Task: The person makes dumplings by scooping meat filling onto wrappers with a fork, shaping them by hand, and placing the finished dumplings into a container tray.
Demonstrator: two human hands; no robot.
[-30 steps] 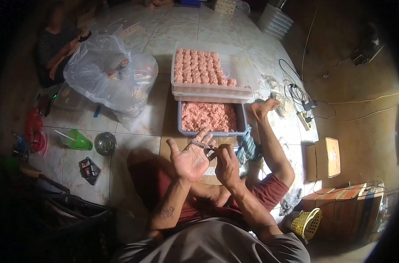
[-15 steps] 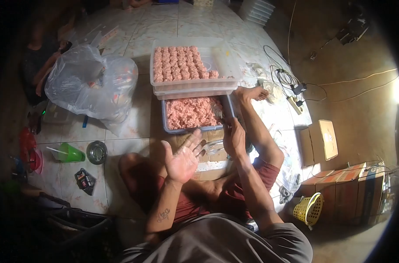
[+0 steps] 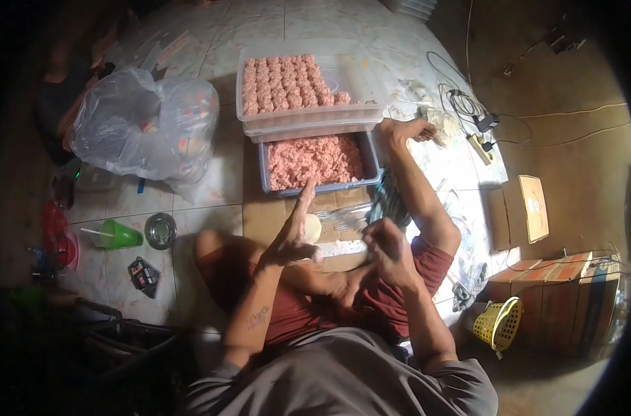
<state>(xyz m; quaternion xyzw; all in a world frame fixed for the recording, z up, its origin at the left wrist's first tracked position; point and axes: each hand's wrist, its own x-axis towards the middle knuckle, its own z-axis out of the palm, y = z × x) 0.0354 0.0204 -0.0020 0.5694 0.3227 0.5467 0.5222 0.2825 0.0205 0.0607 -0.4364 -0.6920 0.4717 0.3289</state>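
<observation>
Tiled floor [image 3: 222, 182], pale, lit strongly at right; cardboard sheet [image 3: 256, 215] laid upon it before a seated person. Blue-grey tub [image 3: 343, 186], one, centre, at the far part of the cardboard, holding loose minced meat [image 3: 314, 161]. Clear tray [image 3: 350, 66], just beyond the tub, with rows of meat mounds [image 3: 282, 83] on its left side. Plastic bag [image 3: 125, 135], far left; green cup [image 3: 121, 234], nearer, left.

Left hand [image 3: 291, 236]: open, fingers extended, edge-on, near the tub's near rim; pale round item [image 3: 313, 227] just beside the palm, contact unclear. Right hand [image 3: 390, 249]: fingers bent, blurred; whether it grips the pale streak beside it, I cannot tell.

Handling note, my judgement: left palm best kept flat and close to the rim, so clinging meat drops back; right hand slow, steady, anything sharp angled away from that palm.
</observation>
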